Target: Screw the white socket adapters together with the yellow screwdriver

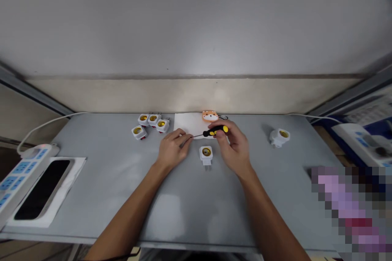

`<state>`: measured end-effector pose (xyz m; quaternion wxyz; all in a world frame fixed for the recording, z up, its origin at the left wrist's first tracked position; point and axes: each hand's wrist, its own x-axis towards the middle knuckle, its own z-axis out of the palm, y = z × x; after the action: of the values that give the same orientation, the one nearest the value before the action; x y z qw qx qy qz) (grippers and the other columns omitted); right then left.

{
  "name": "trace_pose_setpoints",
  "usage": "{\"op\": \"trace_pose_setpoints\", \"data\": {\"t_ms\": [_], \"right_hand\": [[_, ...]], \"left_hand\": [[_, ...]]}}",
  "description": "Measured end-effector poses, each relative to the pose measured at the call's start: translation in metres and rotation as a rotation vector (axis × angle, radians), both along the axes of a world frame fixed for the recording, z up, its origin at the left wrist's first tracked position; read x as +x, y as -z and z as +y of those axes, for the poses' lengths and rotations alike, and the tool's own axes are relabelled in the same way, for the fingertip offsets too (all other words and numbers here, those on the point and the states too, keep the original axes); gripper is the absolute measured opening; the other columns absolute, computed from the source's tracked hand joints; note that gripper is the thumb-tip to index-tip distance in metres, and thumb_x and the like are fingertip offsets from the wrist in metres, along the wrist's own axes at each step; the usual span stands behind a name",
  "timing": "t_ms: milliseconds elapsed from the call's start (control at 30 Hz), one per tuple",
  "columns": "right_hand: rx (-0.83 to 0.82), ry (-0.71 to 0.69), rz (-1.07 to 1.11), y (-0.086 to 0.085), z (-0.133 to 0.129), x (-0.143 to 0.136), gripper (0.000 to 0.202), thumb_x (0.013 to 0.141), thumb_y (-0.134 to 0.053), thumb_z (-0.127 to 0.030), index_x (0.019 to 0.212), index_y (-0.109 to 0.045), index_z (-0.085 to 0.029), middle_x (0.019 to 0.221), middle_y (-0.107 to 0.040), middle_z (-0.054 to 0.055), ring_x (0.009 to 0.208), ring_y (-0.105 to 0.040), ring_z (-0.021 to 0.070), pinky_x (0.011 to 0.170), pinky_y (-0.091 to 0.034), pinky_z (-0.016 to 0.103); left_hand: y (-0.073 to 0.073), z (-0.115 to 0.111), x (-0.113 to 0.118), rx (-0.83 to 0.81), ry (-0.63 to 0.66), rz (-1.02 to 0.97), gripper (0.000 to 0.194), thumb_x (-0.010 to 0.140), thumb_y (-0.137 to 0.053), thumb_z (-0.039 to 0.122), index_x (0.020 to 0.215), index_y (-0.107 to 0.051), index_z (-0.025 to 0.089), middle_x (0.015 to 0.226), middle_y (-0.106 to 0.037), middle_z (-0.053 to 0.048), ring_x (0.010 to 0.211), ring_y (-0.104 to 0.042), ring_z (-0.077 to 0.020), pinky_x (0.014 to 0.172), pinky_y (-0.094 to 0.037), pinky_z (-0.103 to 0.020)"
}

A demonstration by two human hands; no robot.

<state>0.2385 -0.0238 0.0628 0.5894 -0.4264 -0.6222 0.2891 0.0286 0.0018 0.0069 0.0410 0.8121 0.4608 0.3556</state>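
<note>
My right hand (pixel 234 147) is wrapped round the yellow-and-black handle of a screwdriver (pixel 211 131), whose thin shaft points left. The shaft's tip meets the fingers of my left hand (pixel 173 149). Those fingers are pinched together on a slim dark piece, too small to identify. Below and between both hands, a white plug-in lamp socket (pixel 206 153) lies on the table, its brass-coloured opening facing up and its prongs toward me. Behind the hands is a white sheet of paper (pixel 186 121), partly covered by them.
Several similar lamp sockets (pixel 153 120) are grouped at the back left; another socket (pixel 279 136) stands at right. An orange animal-faced case (pixel 210 116) is by the wall. A phone (pixel 44 187) and power strip (pixel 24 171) lie left; another power strip (pixel 364 140) is right.
</note>
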Motion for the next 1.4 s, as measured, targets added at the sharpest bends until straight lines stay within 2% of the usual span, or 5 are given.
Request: {"op": "trace_pose_setpoints", "data": {"t_ms": [267,367,533,800,1400], "right_hand": [[0.106,0.057,0.205,-0.014,-0.014,-0.004,0.019,0.100,-0.064,-0.045,0.107,-0.070,-0.029,0.099,-0.078,0.005,0.089,-0.077,0.0218,0.079,-0.065,0.042],[0.107,0.061,0.194,-0.016,-0.019,-0.002,0.016,0.098,-0.068,-0.042,0.105,-0.072,-0.028,0.092,-0.079,0.004,0.083,-0.077,0.0220,0.075,-0.066,0.042],[0.090,0.097,0.157,-0.014,-0.017,0.002,0.012,0.097,-0.069,-0.037,0.102,-0.073,-0.027,0.088,-0.079,0.003,0.079,-0.076,0.0208,0.073,-0.065,0.041],[-0.052,0.126,0.035,-0.004,-0.009,0.004,0.014,0.093,-0.073,-0.038,0.099,-0.074,-0.026,0.090,-0.078,0.003,0.077,-0.073,0.0192,0.068,-0.064,0.036],[-0.059,0.072,0.037,0.004,-0.003,-0.004,0.010,0.092,-0.071,-0.031,0.095,-0.073,-0.023,0.086,-0.077,0.003,0.075,-0.074,0.0169,0.071,-0.061,0.033]], "left_hand": [[-0.012,-0.016,0.018,0.008,0.139,-0.082,0.025,0.104,-0.060,0.034,0.100,-0.082,0.025,0.091,-0.071,-0.005,0.076,-0.066,-0.0145,0.072,-0.052,-0.030],[-0.015,-0.020,0.022,-0.070,0.140,-0.083,0.025,0.101,-0.065,0.040,0.117,-0.078,0.027,0.102,-0.071,-0.007,0.088,-0.069,-0.0182,0.082,-0.056,-0.033],[-0.016,-0.015,0.015,-0.311,0.277,-0.066,0.067,0.090,-0.079,0.048,0.150,-0.055,0.031,0.126,-0.067,-0.009,0.112,-0.068,-0.0267,0.097,-0.057,-0.040],[-0.012,-0.008,0.010,-0.378,0.455,-0.083,0.036,0.093,-0.077,0.038,0.127,-0.069,0.027,0.127,-0.072,-0.008,0.118,-0.068,-0.0259,0.103,-0.055,-0.040],[-0.007,-0.006,0.007,-0.374,0.495,-0.084,0.037,0.095,-0.074,0.032,0.131,-0.068,0.025,0.128,-0.070,-0.009,0.119,-0.067,-0.0265,0.104,-0.054,-0.041]]}}
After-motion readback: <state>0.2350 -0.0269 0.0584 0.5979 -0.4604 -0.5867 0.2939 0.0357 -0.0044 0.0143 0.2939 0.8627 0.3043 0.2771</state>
